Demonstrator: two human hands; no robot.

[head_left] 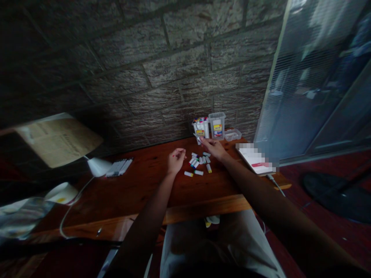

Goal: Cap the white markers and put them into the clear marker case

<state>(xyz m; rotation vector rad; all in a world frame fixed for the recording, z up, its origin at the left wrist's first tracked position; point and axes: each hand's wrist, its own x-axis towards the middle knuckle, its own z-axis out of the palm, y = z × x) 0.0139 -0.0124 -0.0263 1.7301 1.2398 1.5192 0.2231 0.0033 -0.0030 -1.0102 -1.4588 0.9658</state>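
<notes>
My right hand reaches to the front of a clear box packed with markers. Its fingers are closed on a white marker, tilted before the box. To the left, my left hand is held over the table with its fingers curled together. A small red spot shows by those fingers; what they hold, if anything, I cannot make out. Between and below the hands lie several loose white markers with coloured ends. A second clear box with a yellow and blue label stands right of the full one.
A clear lid lies by the boxes. At the right table edge is a white box with a cable. Leftward are a row of white markers, a lamp and a paper cup. A stone wall rises behind the wooden table.
</notes>
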